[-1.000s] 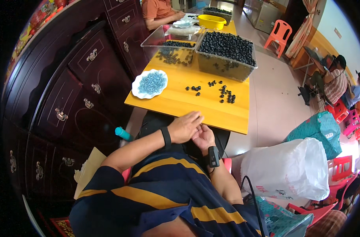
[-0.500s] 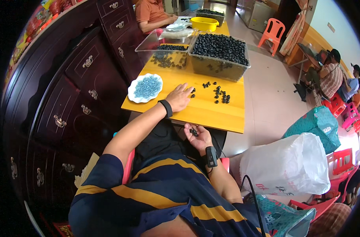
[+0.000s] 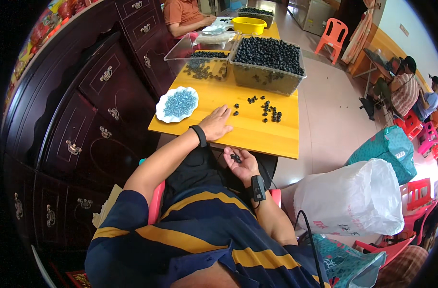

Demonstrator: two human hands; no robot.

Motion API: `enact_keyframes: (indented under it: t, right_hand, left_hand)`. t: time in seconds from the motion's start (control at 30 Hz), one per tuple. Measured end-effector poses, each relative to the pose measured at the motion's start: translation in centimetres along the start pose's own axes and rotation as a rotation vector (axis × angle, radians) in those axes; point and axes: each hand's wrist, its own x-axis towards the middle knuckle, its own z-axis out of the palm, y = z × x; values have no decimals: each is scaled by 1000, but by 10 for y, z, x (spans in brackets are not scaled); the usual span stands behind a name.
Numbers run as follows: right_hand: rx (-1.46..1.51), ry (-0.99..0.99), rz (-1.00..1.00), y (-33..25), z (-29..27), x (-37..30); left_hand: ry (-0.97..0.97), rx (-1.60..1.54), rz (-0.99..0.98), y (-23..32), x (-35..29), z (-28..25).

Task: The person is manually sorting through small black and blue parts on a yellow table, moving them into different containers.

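My left hand (image 3: 215,125) lies on the yellow wooden table (image 3: 204,91), fingers stretched out, with nothing visible under it. Just beyond its fingertips sit two small round black parts (image 3: 236,113). More of these parts (image 3: 271,115) are scattered in a loose group to the right. Below the table's front edge, my right hand (image 3: 245,166) is palm up and cupped, and several small black parts (image 3: 235,157) rest in it. Left of my left hand stands a white scalloped dish (image 3: 162,116) filled with small clear bluish pieces (image 3: 179,103).
A clear bin (image 3: 267,81) heaped with black parts and a fuller-walled clear tray (image 3: 180,54) stand across the table, a yellow basin (image 3: 248,25) behind. A person in orange (image 3: 181,13) sits beyond. Dark drawers (image 3: 84,120) flank the left; a white sack (image 3: 343,199) stands right.
My left hand has drawn back toward me and slightly left, uncovering the two black parts near its fingertips. The right hand still cups its parts, almost in the same place.
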Motion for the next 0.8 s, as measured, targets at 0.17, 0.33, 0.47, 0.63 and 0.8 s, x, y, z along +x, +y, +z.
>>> enact_keyframes:
  t: [0.17,0.33,0.47,0.63,0.8]
  right_hand:
    - [27,-93,100,11,-2,6]
    - [29,-114,113,17,-5,23]
    - [4,-149,105,17,-1,23]
    - [-21,-115,84,17,2,19]
    - [-25,-138,92,18,1,20]
  left_hand:
    - [61,3,3,6,-19,12]
    - [127,-72,84,-4,-22,17]
    - [214,-339,106,-22,-24,11]
    - [304,-624,7,-36,-15,7]
    - [219,-422,74,-30,-6,14]
